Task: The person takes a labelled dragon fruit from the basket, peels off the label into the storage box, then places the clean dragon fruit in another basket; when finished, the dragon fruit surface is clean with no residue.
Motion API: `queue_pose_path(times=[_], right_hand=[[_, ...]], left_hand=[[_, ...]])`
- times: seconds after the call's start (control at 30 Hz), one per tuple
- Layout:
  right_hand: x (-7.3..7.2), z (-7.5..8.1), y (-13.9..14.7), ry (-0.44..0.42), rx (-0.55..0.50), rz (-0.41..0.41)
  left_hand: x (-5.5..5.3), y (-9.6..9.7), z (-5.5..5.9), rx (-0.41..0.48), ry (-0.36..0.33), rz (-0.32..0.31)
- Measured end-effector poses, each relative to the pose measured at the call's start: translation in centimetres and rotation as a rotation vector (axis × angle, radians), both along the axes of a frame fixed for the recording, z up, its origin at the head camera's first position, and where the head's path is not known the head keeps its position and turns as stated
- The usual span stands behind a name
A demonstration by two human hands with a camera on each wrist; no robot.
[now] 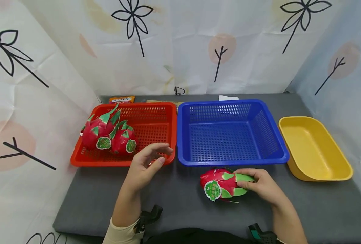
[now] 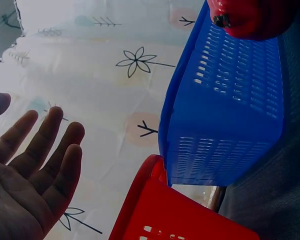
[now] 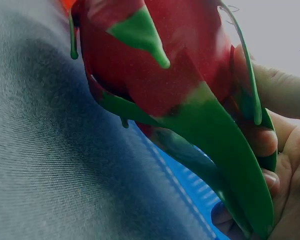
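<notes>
My right hand (image 1: 261, 186) grips a red dragon fruit (image 1: 221, 183) by its green leafy end, in front of the blue basket (image 1: 233, 162). A round green sticker faces up on this fruit. In the right wrist view the thumb and fingers close around the leaves of the dragon fruit (image 3: 160, 75). My left hand (image 1: 147, 164) hovers by the front right corner of the red basket (image 1: 156, 105), its fingers loosely bent and holding nothing; the left wrist view shows the fingers (image 2: 45, 145) spread. Two more dragon fruits (image 1: 125, 139) lie at the left of the red basket.
To the right of the blue basket stands a yellow tub (image 1: 317, 149). An orange snack packet (image 1: 122, 99) and a white item (image 1: 228, 98) show behind the baskets. Printed white cloth (image 1: 180, 47) walls in the grey table (image 1: 180, 217) at the back and sides.
</notes>
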State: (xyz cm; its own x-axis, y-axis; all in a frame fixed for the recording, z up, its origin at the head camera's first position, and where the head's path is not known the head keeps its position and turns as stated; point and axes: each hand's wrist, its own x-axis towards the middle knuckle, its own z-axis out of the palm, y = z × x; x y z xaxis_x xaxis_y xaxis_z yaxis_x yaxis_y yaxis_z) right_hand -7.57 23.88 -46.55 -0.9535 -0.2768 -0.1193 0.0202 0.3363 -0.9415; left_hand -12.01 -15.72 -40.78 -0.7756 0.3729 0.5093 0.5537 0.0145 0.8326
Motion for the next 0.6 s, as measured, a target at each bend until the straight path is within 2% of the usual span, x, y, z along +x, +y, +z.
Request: queue_pose_path(times=[0.23,0.4,0.6], right_hand=[[-1.9,-0.8,-0.7,-0.018,-0.049,0.027],[-3.2,-0.8,-0.8,0.006,-0.045,0.029],[-5.0,-0.8,-1.0,0.028,-0.039,0.017]], left_hand=[[0.0,-0.3,-0.1,0.005,0.026,-0.028],[0.0,-0.2,-0.3,0.020,0.035,-0.059],[-0.2,-0.1,-0.4,0.015,0.031,-0.041]])
